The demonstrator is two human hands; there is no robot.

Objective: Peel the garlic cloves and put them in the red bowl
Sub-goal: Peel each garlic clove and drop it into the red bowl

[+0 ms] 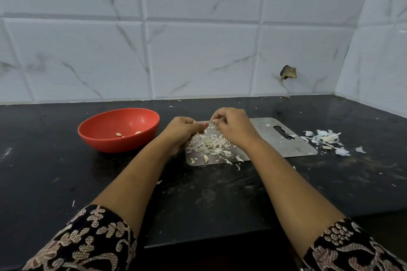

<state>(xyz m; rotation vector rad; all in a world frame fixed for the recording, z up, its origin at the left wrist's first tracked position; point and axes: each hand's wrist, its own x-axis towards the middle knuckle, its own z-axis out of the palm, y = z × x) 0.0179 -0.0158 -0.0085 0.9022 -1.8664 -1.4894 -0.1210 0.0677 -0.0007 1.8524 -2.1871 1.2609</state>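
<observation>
The step in hand is the peeling of one clove. The right hand (233, 127) is raised over the far-left part of the steel cutting board (264, 138), and its grip pinches a small white garlic clove (215, 122) at the fingertips. The left hand (182, 131) is just beside it, with the fingers curled and the thumb pointing to the clove. I cannot tell whether its grip holds a bit of skin or nothing.

When the clove is bare, I judge that the next move is a short carry to the left, to drop it into the red bowl (114, 144), which stands on the dark desk (66, 182) close to the left hand.

By count there is one bowl, and in it two peeled cloves (119, 134) are plain, with perhaps a third small piece. There is one board with one pile of skins (211, 144). One more heap of skins (326, 138) lies on the desk to the right of the board.
</observation>
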